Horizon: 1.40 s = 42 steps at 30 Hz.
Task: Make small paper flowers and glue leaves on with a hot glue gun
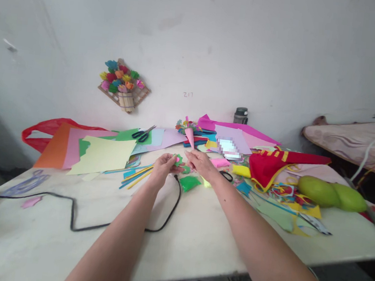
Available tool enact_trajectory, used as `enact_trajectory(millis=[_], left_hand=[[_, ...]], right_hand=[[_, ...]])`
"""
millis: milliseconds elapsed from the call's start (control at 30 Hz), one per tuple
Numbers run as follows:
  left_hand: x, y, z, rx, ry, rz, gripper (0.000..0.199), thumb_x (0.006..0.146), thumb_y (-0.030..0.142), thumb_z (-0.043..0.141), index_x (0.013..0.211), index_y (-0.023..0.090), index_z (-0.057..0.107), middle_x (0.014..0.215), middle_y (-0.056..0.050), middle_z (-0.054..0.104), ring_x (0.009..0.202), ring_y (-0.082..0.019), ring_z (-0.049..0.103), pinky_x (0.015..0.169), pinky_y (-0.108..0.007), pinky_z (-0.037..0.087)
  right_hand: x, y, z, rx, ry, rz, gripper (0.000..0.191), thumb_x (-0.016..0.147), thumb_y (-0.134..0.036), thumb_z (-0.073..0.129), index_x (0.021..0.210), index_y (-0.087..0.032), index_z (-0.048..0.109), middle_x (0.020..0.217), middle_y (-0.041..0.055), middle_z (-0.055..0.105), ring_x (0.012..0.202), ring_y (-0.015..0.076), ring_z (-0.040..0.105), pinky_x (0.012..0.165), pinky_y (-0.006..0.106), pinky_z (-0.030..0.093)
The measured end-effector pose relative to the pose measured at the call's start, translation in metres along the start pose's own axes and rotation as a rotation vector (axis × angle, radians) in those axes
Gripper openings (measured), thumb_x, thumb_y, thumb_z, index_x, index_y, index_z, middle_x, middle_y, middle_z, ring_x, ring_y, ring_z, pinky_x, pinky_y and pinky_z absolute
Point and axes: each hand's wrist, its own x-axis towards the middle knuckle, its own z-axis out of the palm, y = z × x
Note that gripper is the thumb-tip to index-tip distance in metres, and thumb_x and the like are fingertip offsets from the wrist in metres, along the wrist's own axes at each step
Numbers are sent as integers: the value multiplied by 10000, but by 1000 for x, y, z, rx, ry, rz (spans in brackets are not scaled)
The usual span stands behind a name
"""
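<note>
Near the middle of the table, my left hand (165, 166) pinches a small green paper piece (179, 159) with a pink spot on it. Close beside it on the right, my right hand (198, 160) has its fingers pressed together; what they hold, if anything, is too small to tell. A pink paper cone (189, 137) topped with many-coloured paper pieces lies just beyond my hands. A green packet (189, 183) rests below them, with a pink packet (219, 162) and a yellow packet (241, 170) to the right. Black-handled scissors (143, 134) lie on coloured sheets at the back left.
A black cable (89, 227) runs across the front left of the table (189, 244). Paper strips (137, 177) lie left of my hands. At the right are red cloth (262, 169), a green balloon-like object (332, 194) and paper scraps. A bottle (241, 115) stands by the wall.
</note>
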Motion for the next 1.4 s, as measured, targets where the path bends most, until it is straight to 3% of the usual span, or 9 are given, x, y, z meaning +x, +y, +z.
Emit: enact_trajectory(millis=[167,267,333,400,600,833,1200,1400], left_hand=[[0,-1,-1,-25,3,0,317,665,403,615,751,157,436,635,-46,659,555,-167,635,509,-241,483],[-1,0,-1,-35,11,-7,311,660,397,621,742,155,443,611,-37,652,538,-163,630,495,-235,478],[-1,1,-1,-38,16,-17,312,650,395,630,733,150,454,593,-33,645,526,-158,626,490,-228,474],[-1,1,-1,-39,23,-25,317,636,397,640,717,149,460,573,-28,637,511,-152,620,481,-222,469],[-1,0,2,-5,-7,-49,318,618,403,654,674,148,471,569,-31,636,499,-146,613,477,-220,469],[-3,3,3,-27,-63,-81,352,682,477,566,713,134,493,619,-75,654,528,-154,621,499,-229,478],[-1,-1,5,161,9,21,376,640,507,587,640,149,472,533,-30,621,472,-144,595,480,-242,466],[-2,-1,4,142,-40,8,363,660,500,569,663,145,491,564,-39,627,505,-154,604,514,-263,474]], right_hand=[[-2,0,-11,79,-169,59,455,762,-469,449,437,-163,361,384,-48,367,372,49,325,415,204,269],[-1,1,-16,98,-189,82,314,689,-439,566,582,-149,508,487,-35,474,402,52,374,386,189,266],[1,2,-15,116,-170,124,299,672,-445,581,714,-150,556,595,-14,542,423,53,400,373,182,277],[2,5,-12,129,-129,181,335,683,-476,556,726,-144,562,637,6,565,421,49,398,360,179,279],[4,18,1,130,-19,231,358,658,-500,566,632,-143,548,451,-41,439,391,54,370,367,184,280],[6,21,4,121,91,184,323,614,-457,614,593,-144,535,447,-53,427,409,57,386,394,192,307],[4,16,5,163,56,277,343,650,-484,580,617,-144,552,475,-27,468,421,63,414,373,184,303],[6,20,10,200,112,256,308,599,-409,640,538,-147,490,431,-56,432,384,45,369,373,184,282]])
